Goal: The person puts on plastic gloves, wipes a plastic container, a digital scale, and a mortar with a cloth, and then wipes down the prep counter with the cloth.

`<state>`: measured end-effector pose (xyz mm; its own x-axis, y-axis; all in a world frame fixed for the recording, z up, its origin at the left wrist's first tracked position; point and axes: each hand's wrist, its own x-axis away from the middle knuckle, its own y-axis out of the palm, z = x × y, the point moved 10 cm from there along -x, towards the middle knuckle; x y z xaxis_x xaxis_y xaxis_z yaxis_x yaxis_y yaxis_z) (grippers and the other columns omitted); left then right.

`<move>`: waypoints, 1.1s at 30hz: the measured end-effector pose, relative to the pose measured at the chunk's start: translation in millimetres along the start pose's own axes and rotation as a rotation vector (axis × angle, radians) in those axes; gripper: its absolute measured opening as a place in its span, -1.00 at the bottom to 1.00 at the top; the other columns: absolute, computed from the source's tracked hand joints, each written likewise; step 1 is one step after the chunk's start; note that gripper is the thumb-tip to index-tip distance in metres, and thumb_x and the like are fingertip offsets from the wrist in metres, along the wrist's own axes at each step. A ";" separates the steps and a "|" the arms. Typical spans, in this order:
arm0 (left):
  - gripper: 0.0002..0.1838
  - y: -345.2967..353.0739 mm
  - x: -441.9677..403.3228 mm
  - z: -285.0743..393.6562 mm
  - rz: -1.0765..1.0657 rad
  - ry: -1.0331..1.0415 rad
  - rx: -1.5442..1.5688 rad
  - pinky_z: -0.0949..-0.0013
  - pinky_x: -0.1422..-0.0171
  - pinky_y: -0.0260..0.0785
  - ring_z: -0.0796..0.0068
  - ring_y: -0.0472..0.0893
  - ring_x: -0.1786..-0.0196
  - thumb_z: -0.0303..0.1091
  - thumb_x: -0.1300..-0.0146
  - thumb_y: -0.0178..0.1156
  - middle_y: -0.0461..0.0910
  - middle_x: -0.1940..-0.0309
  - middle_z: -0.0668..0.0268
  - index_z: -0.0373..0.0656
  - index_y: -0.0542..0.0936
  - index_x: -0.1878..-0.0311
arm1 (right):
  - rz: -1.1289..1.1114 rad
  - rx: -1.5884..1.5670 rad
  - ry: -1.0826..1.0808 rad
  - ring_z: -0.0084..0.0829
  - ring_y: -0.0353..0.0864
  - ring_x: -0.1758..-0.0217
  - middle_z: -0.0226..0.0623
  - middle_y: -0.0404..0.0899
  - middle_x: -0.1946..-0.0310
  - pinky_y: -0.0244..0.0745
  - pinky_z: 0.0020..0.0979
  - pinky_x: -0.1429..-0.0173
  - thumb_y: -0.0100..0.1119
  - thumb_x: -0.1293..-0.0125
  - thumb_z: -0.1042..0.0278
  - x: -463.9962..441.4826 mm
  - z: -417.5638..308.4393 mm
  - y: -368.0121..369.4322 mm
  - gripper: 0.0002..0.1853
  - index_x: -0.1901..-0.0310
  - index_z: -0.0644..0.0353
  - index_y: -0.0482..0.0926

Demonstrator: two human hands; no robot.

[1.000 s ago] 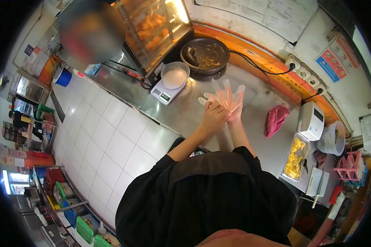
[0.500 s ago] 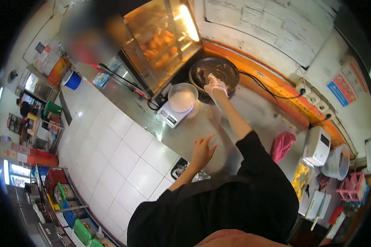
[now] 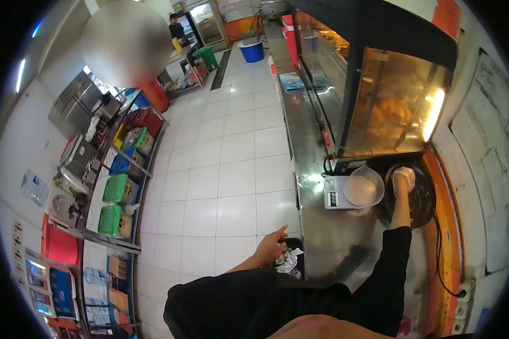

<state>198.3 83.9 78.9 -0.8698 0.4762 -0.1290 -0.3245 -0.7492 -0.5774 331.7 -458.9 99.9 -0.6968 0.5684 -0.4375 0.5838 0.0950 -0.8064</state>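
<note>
My right hand (image 3: pixel 403 178), in a clear plastic glove, reaches down into a wide dark round pan (image 3: pixel 425 198) with wet-looking residue inside. Its fingers point down and are too blurred to show whether they grip anything. Left of the pan, a clear jug (image 3: pixel 362 187) with pale contents stands on a white digital scale (image 3: pixel 333 192). My bare left hand (image 3: pixel 270 247) holds nothing, its fingers apart, beside the counter's edge. Just below it is a black bin (image 3: pixel 300 246) with crumpled foil-like wrapping (image 3: pixel 290 262) in it.
A lit glass display cabinet (image 3: pixel 398 101) stands behind the scale on the steel counter (image 3: pixel 322 243). A black cable (image 3: pixel 439 254) runs along the wall side. Shelving at left holds green-lidded boxes (image 3: pixel 116 188). A person (image 3: pixel 177 31) and a blue bucket (image 3: pixel 251 51) are far back.
The view has swung left, bringing more floor and shelving into sight. My right hand has gone from above the pan to down inside it. My left hand is now beside the bin.
</note>
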 end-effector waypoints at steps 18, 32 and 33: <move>-0.21 128.0 -120.1 262.3 0.166 0.680 0.192 -0.06 -0.31 0.05 -0.16 0.14 -0.28 -0.29 0.08 0.29 0.13 -0.22 -0.08 -0.17 0.22 -0.28 | 0.107 -1.172 0.524 -0.45 0.50 0.09 -0.24 0.48 0.05 0.41 -0.48 0.03 0.08 -0.26 0.19 176.5 0.3 -117.6 -0.36 -0.32 0.19 0.14; -0.32 121.0 -198.9 55.2 0.188 -0.096 0.564 0.33 0.13 0.47 0.29 0.51 0.02 -0.20 -0.05 0.36 0.33 -0.11 0.18 -0.16 0.28 -0.19 | -0.327 -0.290 0.298 -0.34 0.59 0.23 -0.30 0.62 0.28 0.49 -0.40 0.10 0.23 -0.09 0.08 209.4 -25.0 47.8 -0.63 0.13 0.13 0.56; -0.32 131.5 -210.7 27.4 0.092 -0.316 0.569 0.30 0.18 0.49 0.29 0.52 0.04 -0.16 -0.07 0.33 0.31 -0.14 0.16 -0.17 0.26 -0.20 | -0.161 -0.393 0.308 -0.33 0.60 0.22 -0.29 0.63 0.30 0.49 -0.39 0.10 0.23 -0.06 0.06 203.6 -12.2 84.0 -0.63 0.17 0.13 0.58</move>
<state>328.7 -127.5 52.3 -0.9424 0.3056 0.1356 -0.3143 -0.9481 -0.0475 244.0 -325.2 -52.0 -0.6704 0.7296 -0.1349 0.6326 0.4670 -0.6179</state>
